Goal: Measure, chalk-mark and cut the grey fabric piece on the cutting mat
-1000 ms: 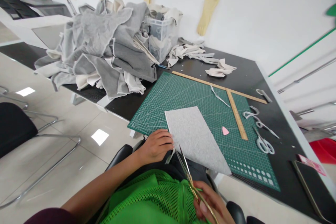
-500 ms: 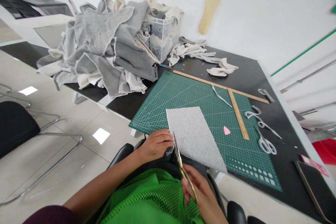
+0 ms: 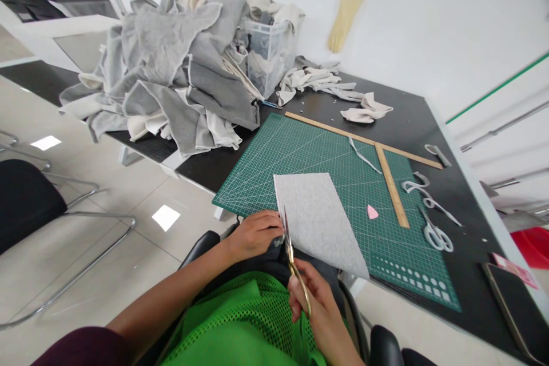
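- While a black-seated chair with a metal tube frame [image 3: 30,200] stands at the left edge, a tall heap of grey and cream fabric pieces [image 3: 163,68] fills the upper left of the frame.
- Just below centre, the left hand [image 3: 257,234] is nearly closed, its bent fingertips gripping the left edge of a flat, light grey cloth sheet [image 3: 321,217]; its thumb is hard to make out.
- Upper centre holds a clear plastic bin stuffed with fabric [image 3: 268,51].
- Pointing up at that cloth edge, beside the left fingertips, are gold-handled metal scissors [image 3: 290,254], blades close together.
- At lower centre, the right hand [image 3: 315,294] is curled closed around their handles.
- The sheet lies at mid-frame, partly on a green gridded cutting mat [image 3: 257,171], its near edge overhanging.
- Right of it sit a pink triangular piece [image 3: 372,212], a wooden T-shaped ruler [image 3: 392,186] and white-handled scissors [image 3: 437,237].
- A dark rectangular phone [image 3: 514,303] occupies the lower right.
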Demonstrator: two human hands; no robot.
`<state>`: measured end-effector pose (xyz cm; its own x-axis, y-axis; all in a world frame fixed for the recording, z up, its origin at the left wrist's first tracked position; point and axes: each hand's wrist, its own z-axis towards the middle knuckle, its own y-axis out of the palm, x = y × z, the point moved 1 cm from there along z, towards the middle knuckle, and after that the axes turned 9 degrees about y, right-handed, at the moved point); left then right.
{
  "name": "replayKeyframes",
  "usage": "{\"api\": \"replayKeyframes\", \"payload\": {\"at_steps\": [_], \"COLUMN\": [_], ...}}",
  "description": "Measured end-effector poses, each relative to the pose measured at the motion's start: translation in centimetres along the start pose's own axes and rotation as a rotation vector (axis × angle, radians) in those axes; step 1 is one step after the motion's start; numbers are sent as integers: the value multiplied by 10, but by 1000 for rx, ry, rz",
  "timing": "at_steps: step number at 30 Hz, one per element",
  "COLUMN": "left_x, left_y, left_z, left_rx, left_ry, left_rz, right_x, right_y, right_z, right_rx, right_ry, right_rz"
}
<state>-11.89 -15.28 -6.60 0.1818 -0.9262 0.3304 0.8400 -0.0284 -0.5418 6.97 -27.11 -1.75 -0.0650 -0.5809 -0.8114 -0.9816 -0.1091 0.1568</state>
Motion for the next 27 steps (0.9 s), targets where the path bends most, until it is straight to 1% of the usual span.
{"api": "replayKeyframes", "payload": {"at_steps": [3,9,13,18,27], "left_x": [0,-1,0,0,-1], "left_y": [0,0,0,0,2], "left_z": [0,0,1,1,-1], "left_rx": [-9,16,23,24,30], "left_ry": [-2,11,38,26,49], "left_rz": [0,-3,8,14,22], "right_x": [-2,-1,2,6,6], "right_y": [3,7,7,7,7], "right_z": [-1,0,2,3,2], "right_rx": [2,25,28,37,33], "right_ry": [-2,2,12,19,13], "right_rz": [-5,-1,6,14,-9]}}
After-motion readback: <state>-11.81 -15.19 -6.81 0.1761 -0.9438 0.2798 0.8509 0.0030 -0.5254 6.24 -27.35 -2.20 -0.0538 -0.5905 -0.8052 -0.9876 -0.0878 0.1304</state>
